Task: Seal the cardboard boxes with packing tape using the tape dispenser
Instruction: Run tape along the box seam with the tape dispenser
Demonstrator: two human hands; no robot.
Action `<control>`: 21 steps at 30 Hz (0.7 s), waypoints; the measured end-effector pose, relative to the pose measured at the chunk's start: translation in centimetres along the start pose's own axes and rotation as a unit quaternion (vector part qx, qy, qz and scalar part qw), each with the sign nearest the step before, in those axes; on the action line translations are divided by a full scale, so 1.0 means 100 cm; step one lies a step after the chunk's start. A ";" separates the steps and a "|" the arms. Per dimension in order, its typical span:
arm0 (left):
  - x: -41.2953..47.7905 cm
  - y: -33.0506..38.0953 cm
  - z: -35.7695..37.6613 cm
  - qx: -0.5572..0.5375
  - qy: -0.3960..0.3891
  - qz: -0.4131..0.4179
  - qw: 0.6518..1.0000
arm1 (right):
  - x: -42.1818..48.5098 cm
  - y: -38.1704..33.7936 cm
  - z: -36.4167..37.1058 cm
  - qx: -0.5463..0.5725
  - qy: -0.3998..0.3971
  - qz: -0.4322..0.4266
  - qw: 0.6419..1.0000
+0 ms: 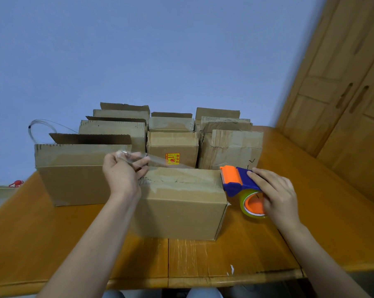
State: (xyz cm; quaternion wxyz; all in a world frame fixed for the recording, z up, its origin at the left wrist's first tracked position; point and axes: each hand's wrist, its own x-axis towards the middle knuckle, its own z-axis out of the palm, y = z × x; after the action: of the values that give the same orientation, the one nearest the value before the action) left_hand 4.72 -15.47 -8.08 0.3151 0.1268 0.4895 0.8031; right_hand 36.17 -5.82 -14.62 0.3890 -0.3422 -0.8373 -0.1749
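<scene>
Open desk [203,259] lay in front of the closed cardboard box [181,211] and to its far right. Behind it, rows of boxes [173,147] formed a wall; an open-flapped box [74,179] blocked the left, a wooden cabinet [342,104] the right side

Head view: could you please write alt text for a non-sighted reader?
A person's left hand holds clear packing tape stretched from a blue-and-orange plastic tape dispenser in the right hand, above a closed brown cardboard box on a wooden table. More boxes stand behind.
</scene>
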 end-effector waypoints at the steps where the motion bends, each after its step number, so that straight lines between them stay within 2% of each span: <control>1: 0.000 0.000 -0.001 -0.003 -0.001 0.000 1.000 | -0.002 0.000 0.001 0.001 0.001 0.003 1.000; 7: 0.003 0.002 -0.004 -0.025 -0.032 0.013 0.999 | -0.006 -0.001 0.006 0.018 0.006 0.017 1.000; 9: 0.005 0.003 -0.011 0.011 -0.067 0.062 0.996 | -0.005 -0.001 0.005 0.016 0.000 0.018 1.000; 11: 0.011 0.003 -0.024 0.120 -0.099 0.168 0.973 | -0.005 0.001 0.003 0.010 -0.005 0.020 1.000; 15: 0.033 0.006 -0.053 0.329 -0.147 0.376 0.854 | -0.007 0.003 -0.001 -0.004 -0.012 0.025 1.000; 21: 0.063 0.015 -0.080 0.477 -0.183 0.561 0.651 | -0.004 0.001 -0.001 -0.013 -0.028 0.021 0.999</control>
State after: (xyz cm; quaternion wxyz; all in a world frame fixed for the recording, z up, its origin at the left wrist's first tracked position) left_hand -4.80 -17.64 -11.38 -0.2162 0.6544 0.5733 0.4430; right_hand 36.49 -5.96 -14.85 0.3647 -0.3696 -0.8380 -0.1679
